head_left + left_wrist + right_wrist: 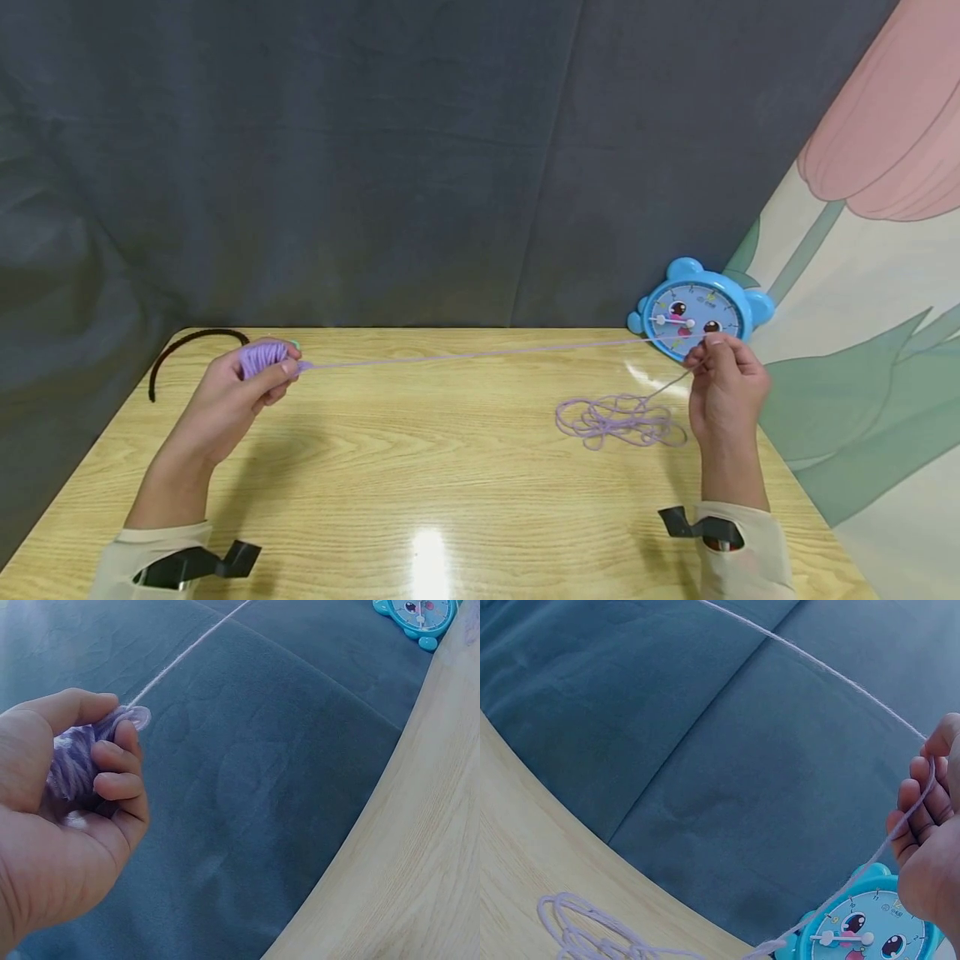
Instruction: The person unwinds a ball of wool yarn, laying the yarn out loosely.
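Note:
My left hand [238, 387] grips a bundle of wound lilac yarn [262, 358], thumb and fingers curled round it. In the left wrist view the wound yarn [75, 761] shows between the palm and fingers, with a small loop at the fingertips. A taut yarn strand [465, 354] runs across to my right hand [727, 387], which pinches it between thumb and forefinger. From there the strand drops past the curled fingers [911, 795] to a loose tangle of lilac yarn [618, 421] on the table.
A blue toy clock [693, 308] with an animal face leans at the table's back right, behind my right hand. A dark curved cord [191, 337] lies at the back left. Dark cloth [360, 167] hangs behind the wooden table [420, 458]; a flower-patterned surface [877, 400] stands at right.

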Available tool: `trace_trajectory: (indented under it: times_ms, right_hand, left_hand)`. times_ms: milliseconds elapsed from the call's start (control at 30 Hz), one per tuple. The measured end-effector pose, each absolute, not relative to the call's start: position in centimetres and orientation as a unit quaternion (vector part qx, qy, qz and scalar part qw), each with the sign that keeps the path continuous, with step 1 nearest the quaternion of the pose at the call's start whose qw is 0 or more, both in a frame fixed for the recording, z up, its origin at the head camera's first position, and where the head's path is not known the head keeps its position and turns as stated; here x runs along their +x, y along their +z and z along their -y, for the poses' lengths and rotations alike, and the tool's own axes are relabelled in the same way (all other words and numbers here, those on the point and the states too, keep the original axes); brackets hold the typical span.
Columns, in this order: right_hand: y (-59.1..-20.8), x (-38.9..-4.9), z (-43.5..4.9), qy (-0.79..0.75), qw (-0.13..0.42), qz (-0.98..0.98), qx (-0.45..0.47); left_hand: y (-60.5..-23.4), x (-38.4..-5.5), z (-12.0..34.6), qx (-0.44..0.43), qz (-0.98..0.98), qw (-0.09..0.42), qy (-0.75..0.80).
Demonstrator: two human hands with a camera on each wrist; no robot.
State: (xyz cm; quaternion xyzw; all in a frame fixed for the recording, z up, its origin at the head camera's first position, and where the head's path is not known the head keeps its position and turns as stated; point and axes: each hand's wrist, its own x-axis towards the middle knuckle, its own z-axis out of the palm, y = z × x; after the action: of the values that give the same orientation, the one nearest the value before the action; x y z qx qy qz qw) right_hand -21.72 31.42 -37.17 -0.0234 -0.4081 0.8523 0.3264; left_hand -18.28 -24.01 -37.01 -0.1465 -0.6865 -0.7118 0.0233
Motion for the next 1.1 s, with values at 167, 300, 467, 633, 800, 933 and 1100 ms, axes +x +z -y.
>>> trace_trajectory:
  times_ms: [167, 300, 467, 633, 800, 933, 1100]
  right_hand:
    - [-37.2, -21.8, -31.7, 0.855, 0.336, 0.394, -0.025]
    - [-37.1, -21.8, -32.0, 0.859, 0.339, 0.382, -0.028]
    - [-37.0, -21.6, -32.4, 0.862, 0.338, 0.378, -0.03]
    - [-37.0, -21.6, -32.6, 0.859, 0.347, 0.375, -0.03]
    - [-37.0, -21.6, -32.8, 0.854, 0.354, 0.381, -0.035]
    - [-37.0, -21.6, -33.0, 0.854, 0.357, 0.377, -0.036]
    - [-37.1, -21.6, -33.2, 0.855, 0.357, 0.374, -0.044]
  left_hand:
    - [-37.1, -18.3, 24.2, -0.149, 0.682, 0.028, -0.715]
    - [-37.2, -18.3, 24.4, -0.15, 0.673, 0.034, -0.724]
    - [-37.3, -18.4, 24.6, -0.143, 0.671, 0.04, -0.726]
    - [-37.2, -18.3, 24.7, -0.139, 0.67, 0.049, -0.727]
    - [-36.9, -18.2, 24.8, -0.137, 0.672, 0.057, -0.725]
    - [-36.7, -18.3, 24.9, -0.139, 0.667, 0.059, -0.73]
    - [-36.6, -18.4, 25.0, -0.142, 0.653, 0.056, -0.742]
